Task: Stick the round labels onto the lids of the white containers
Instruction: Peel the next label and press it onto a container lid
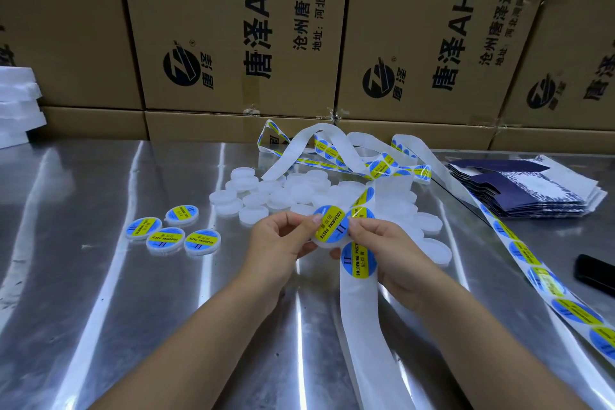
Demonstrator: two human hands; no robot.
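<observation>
My left hand [281, 240] and my right hand [387, 248] hold one small white container [324, 245] between them above the metal table. A round blue-and-yellow label [331, 225] reading "SOLDERING PASTE" lies on its lid, with a fingertip of each hand on the label's edge. My right hand also has the white backing strip [361, 309] running under it, with another label [358, 260] still on the strip just below the container. A heap of unlabelled white containers [299, 193] lies behind my hands. Several labelled containers [173, 231] sit to the left.
A long label strip [545, 283] coils behind the heap and trails down the right side of the steel table [100, 276]. Flat dark-blue cartons [529, 186] are stacked at right, a black object [595, 273] near the right edge. Cardboard boxes [233, 43] wall the back; white foam pieces [16, 103] at far left.
</observation>
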